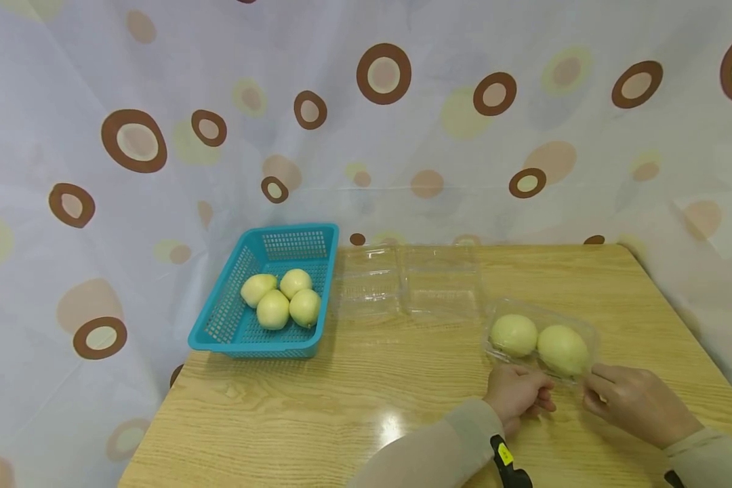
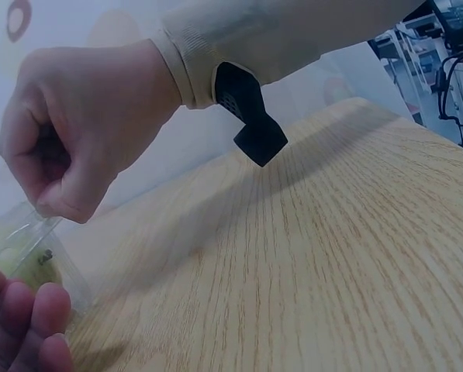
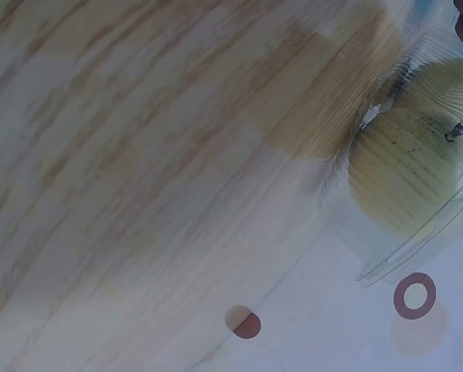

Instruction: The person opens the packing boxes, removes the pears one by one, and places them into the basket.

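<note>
Two pale yellow-green pears (image 1: 561,350) sit side by side in a clear plastic clamshell box (image 1: 539,310) on the right of the table. My left hand (image 1: 520,393) is at the box's front edge, its curled fingers holding on there; its fingertips (image 2: 49,310) show at the lower left of the left wrist view. At the front right corner, my right hand (image 1: 640,403) pinches the rim between thumb and forefinger. In the right wrist view, a speckled pear (image 3: 405,170) with a dark stem shows through the ribbed plastic.
A blue basket (image 1: 268,349) at the left holds several more pears (image 1: 273,310). Behind the middle of the wooden table (image 1: 317,420), clear plastic boxes (image 1: 442,291) stand against a spotted curtain (image 1: 341,149). The table's right edge runs beyond my right hand.
</note>
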`<control>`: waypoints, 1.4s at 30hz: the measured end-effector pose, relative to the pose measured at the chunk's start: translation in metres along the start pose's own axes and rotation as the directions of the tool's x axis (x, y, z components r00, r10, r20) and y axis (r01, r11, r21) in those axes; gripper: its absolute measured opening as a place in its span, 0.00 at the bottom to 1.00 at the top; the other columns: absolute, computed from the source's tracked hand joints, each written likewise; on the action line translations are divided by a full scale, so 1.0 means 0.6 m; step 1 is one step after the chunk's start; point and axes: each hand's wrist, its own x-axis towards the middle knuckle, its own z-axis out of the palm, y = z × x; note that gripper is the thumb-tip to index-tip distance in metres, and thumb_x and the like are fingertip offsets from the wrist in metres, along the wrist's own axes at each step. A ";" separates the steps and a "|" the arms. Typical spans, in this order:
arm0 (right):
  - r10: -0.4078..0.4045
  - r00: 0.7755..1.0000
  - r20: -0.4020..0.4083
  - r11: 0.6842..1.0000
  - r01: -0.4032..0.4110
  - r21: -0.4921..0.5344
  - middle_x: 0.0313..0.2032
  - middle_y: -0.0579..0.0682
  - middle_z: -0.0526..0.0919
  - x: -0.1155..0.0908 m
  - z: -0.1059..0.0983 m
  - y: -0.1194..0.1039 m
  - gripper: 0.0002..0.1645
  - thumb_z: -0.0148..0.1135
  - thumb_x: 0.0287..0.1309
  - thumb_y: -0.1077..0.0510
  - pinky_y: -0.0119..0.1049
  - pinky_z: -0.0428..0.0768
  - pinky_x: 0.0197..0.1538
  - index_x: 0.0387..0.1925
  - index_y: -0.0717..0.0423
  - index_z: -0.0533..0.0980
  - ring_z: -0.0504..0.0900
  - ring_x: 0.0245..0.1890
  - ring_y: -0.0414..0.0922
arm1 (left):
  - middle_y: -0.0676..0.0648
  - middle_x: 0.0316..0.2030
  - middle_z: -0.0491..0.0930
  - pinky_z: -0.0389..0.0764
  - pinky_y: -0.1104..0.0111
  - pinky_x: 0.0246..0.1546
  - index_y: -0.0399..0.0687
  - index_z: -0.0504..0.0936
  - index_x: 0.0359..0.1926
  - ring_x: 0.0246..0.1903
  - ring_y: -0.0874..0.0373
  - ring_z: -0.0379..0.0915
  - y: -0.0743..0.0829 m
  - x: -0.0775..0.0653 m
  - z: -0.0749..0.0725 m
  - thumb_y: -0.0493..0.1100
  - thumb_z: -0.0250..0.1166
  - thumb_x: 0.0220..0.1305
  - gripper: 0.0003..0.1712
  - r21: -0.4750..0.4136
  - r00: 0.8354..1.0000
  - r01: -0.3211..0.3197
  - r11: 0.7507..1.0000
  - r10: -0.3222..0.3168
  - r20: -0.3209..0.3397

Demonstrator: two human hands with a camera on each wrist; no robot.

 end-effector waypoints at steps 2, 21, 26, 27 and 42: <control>0.000 1.000 -0.008 1.000 0.000 -0.003 0.18 0.37 0.63 0.000 -0.001 0.001 0.26 0.36 0.69 0.49 0.19 0.55 0.15 0.15 0.47 0.68 0.53 0.17 0.26 | 0.51 0.13 0.76 0.65 0.77 0.13 0.42 0.84 0.20 0.15 0.59 0.77 0.002 -0.001 0.001 0.34 0.68 0.51 0.06 0.002 1.000 -0.004 1.000 0.004 0.000; 0.010 0.997 -0.070 1.000 -0.011 -0.015 0.18 0.38 0.63 -0.006 -0.003 -0.001 0.26 0.38 0.68 0.50 0.19 0.54 0.15 0.16 0.50 0.71 0.53 0.18 0.26 | 0.51 0.13 0.76 0.65 0.77 0.13 0.41 0.84 0.19 0.16 0.58 0.78 0.003 -0.001 0.005 0.35 0.67 0.51 0.07 0.004 1.000 0.002 1.000 -0.002 0.021; 0.012 0.995 -0.097 1.000 -0.014 -0.024 0.18 0.38 0.61 -0.007 -0.002 -0.003 0.26 0.38 0.68 0.51 0.20 0.52 0.15 0.15 0.50 0.69 0.51 0.18 0.26 | 0.51 0.12 0.76 0.64 0.77 0.12 0.41 0.85 0.19 0.16 0.58 0.78 0.005 -0.003 0.004 0.35 0.67 0.51 0.07 0.000 1.000 0.005 1.000 -0.005 0.025; 0.013 0.995 -0.101 1.000 -0.016 -0.026 0.17 0.38 0.61 -0.006 -0.003 -0.003 0.26 0.38 0.68 0.51 0.20 0.52 0.15 0.15 0.50 0.69 0.51 0.18 0.26 | 0.51 0.12 0.76 0.64 0.77 0.12 0.41 0.85 0.19 0.15 0.58 0.78 0.005 -0.004 0.004 0.35 0.67 0.51 0.07 0.000 1.000 0.004 1.000 -0.004 0.026; -0.037 0.994 -0.107 0.997 0.031 -0.064 0.17 0.37 0.58 0.045 -0.044 0.005 0.24 0.38 0.66 0.54 0.20 0.50 0.15 0.14 0.49 0.66 0.49 0.18 0.27 | 0.50 0.11 0.76 0.64 0.77 0.12 0.40 0.84 0.18 0.14 0.59 0.77 -0.004 0.002 0.002 0.33 0.68 0.50 0.07 0.000 1.000 -0.013 1.000 0.013 0.002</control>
